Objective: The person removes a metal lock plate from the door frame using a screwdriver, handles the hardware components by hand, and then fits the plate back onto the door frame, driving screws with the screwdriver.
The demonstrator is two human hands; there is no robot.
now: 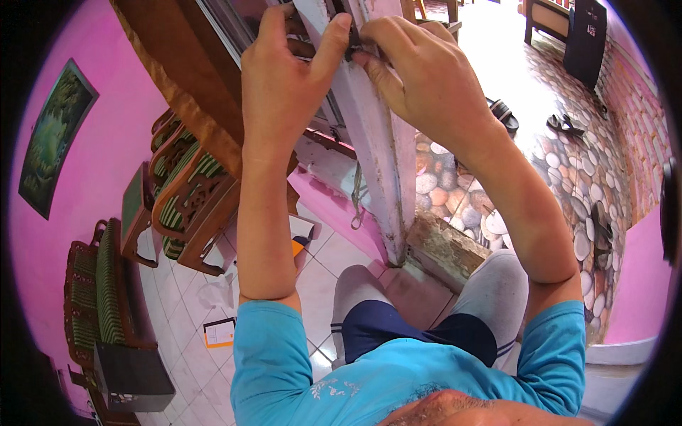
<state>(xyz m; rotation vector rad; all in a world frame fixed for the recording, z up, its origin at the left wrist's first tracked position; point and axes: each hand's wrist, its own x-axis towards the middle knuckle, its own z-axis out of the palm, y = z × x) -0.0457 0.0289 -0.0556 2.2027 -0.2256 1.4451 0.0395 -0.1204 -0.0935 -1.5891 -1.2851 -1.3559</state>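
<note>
Blue sleeves are seen lowest in view, both forearms raised to the edge of a pale, worn door. A small dark fitting on that edge is pinched between thumb and fingers of the left hand. It is touched by the curled fingertips of the right hand too. Carved wooden chairs are set against the pink wall, on white tiles.

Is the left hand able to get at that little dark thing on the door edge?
Probably yes. The left hand is already up at the door edge, its thumb on the small dark part, and the right hand pinches it from the other side.
</note>
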